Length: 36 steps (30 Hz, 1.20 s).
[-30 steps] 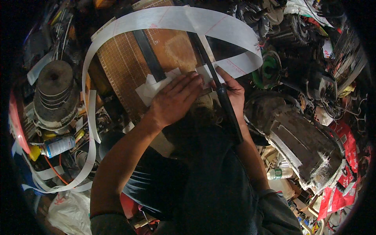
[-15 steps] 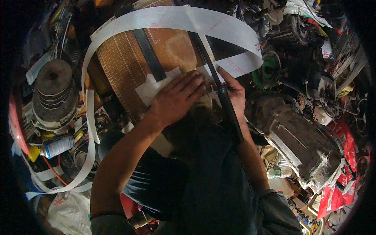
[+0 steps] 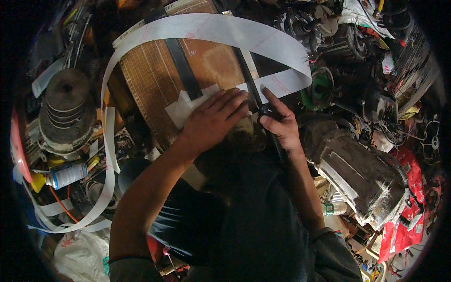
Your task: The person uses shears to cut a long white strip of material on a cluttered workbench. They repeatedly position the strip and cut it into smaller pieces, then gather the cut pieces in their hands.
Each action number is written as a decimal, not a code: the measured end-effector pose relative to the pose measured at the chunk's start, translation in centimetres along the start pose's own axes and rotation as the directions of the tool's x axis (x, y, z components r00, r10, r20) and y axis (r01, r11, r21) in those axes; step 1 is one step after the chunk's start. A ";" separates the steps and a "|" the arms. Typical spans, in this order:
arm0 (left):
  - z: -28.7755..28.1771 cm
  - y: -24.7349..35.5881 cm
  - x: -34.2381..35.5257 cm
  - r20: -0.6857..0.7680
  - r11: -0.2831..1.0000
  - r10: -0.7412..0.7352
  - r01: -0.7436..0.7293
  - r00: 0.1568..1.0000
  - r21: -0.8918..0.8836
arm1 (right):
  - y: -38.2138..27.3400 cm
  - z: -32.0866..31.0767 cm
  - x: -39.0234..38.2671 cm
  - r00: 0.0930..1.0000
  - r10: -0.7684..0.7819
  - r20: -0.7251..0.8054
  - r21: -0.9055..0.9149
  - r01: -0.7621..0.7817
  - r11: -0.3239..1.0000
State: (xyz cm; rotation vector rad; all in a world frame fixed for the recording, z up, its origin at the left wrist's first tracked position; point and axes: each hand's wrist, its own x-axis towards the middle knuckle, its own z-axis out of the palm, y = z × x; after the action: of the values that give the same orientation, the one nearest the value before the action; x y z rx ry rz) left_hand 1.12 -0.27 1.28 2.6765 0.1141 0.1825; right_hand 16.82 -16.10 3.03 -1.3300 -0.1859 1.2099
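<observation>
A guillotine paper cutter [image 3: 155, 77] has a worn orange-brown gridded board and a dark blade arm [image 3: 247, 68]. A long white strip with red marks [image 3: 206, 27] loops over it and returns to the blade from the right. My left hand [image 3: 213, 117] lies flat, fingers extended, on cut white pieces [image 3: 177, 112] against a black guide bar [image 3: 185, 70]. My right hand [image 3: 282, 123] is on the cutter's handle [image 3: 274, 139], thumb across it. Its index finger points along the strip beside the blade; the other fingers are hidden.
The strip's tail hangs down at left, past a stack of dark round discs [image 3: 64, 101] and a spray can [image 3: 68, 175]. Greasy motor parts [image 3: 361, 171] crowd the right beside red packaging [image 3: 399, 235]. A white plastic bag [image 3: 80, 256] lies at lower left.
The blade arm has come down, and my right hand has gone from behind the handle to on top of it. My left hand stays on the pieces.
</observation>
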 end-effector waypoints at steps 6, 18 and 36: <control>0.3 -0.1 0.0 -0.002 1.000 -0.002 0.002 1.000 0.003 | 1.4 -0.8 0.4 0.997 0.058 -0.055 -0.053 -0.061 0.997; 0.3 0.0 -0.4 -0.079 0.993 -0.016 0.025 0.997 0.115 | 1.3 -1.9 -0.7 0.994 0.079 -0.071 -0.072 -0.085 0.994; 0.2 0.1 0.0 0.002 0.997 0.011 -0.011 1.000 0.075 | 2.1 -0.2 1.5 0.967 -0.026 -0.252 -0.065 0.010 0.998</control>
State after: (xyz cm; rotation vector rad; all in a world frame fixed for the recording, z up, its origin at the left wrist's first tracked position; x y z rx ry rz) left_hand 1.17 -0.45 1.18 2.7523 0.1081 0.1834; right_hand 16.45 -15.54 0.53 -1.5211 -0.0535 1.0143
